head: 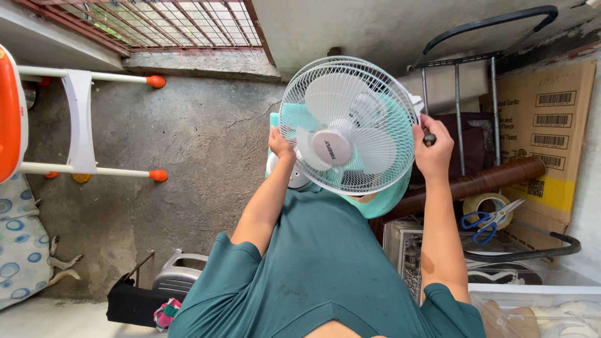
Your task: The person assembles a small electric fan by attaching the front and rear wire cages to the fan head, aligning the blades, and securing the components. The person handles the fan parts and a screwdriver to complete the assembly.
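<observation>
I am holding the round fan upright on my lap, against the teal shirt; its white wire grille is covering pale plastic blades. My left hand is gripping the rim, fingers hidden. My right hand is pinching a dark screwdriver handle. A brown cardboard box with barcode labels and a yellow band is standing at the right, blue-handled scissors near it.

Bare concrete floor is lying open left of the electric fan, bounded by a white-and-orange chair frame. A hand truck, cardboard box, brown tube and blue scissors are crowding the right side.
</observation>
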